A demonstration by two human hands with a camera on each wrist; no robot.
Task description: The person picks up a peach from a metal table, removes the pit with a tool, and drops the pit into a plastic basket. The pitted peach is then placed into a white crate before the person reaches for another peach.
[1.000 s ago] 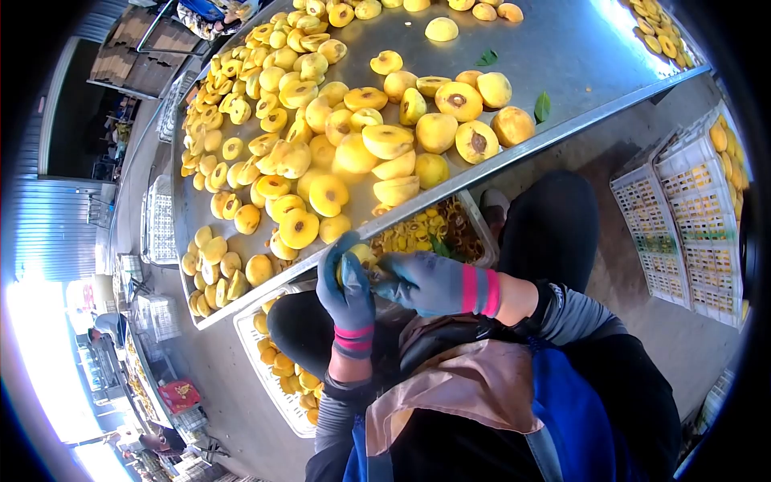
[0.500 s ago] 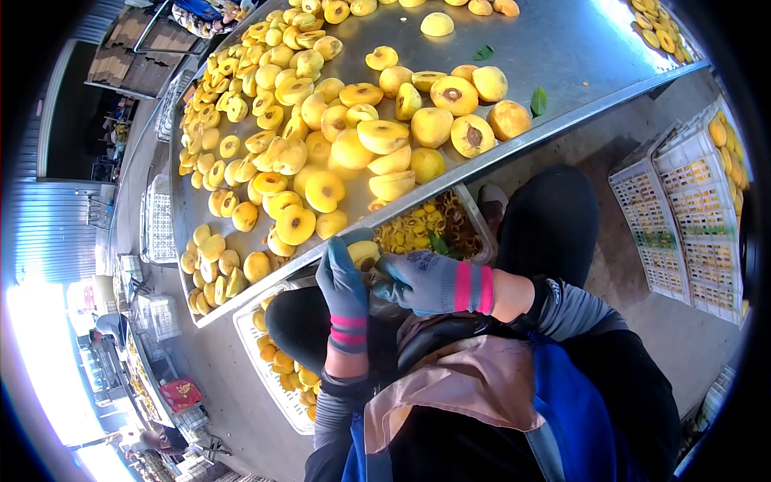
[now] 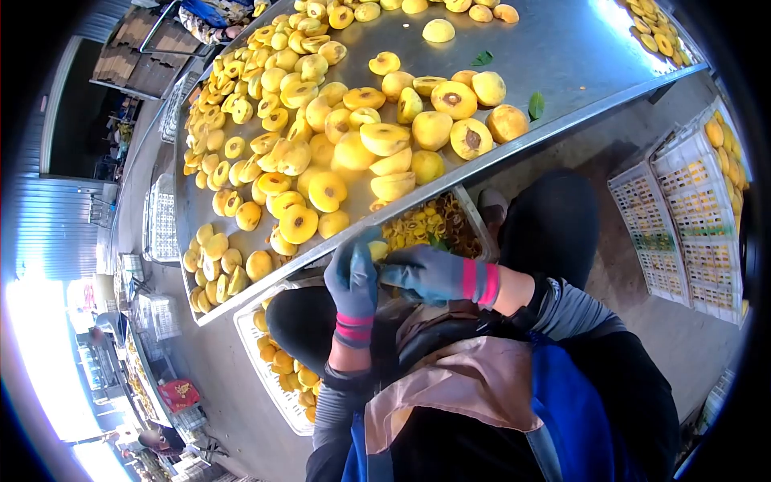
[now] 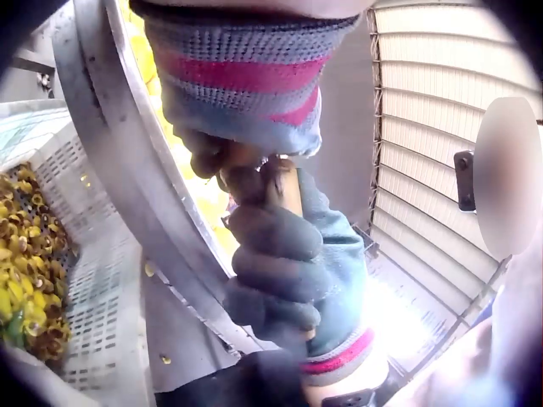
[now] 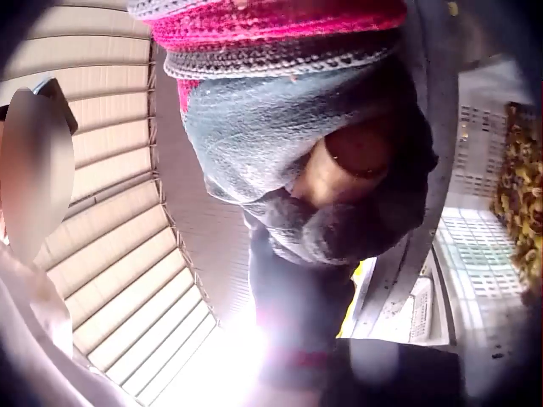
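Over the lap, my gloved left hand (image 3: 351,277) holds a yellow peach half (image 3: 377,250), mostly covered by the fingers in the head view. My right hand (image 3: 430,275), also in a grey glove with pink cuff stripes, meets it from the right. Its fingers (image 4: 276,263) curl round a wooden-handled tool (image 4: 291,193) in the left wrist view. The butt of that wooden handle (image 5: 348,170) shows at the palm in the right wrist view. The tool's working end is hidden between the hands, close against the fruit.
A metal table (image 3: 546,48) ahead carries many peach halves (image 3: 325,193), some with pits, and a few leaves (image 3: 536,105). Below its edge stands a crate of peach scraps (image 3: 426,225). Another crate (image 3: 281,402) of peaches is at the left knee; stacked white crates (image 3: 675,217) stand right.
The peach half has turned in the left hand, and its cut face, visible half a second ago, is now hidden. The right hand has rolled over, its fingers closer to the left hand.
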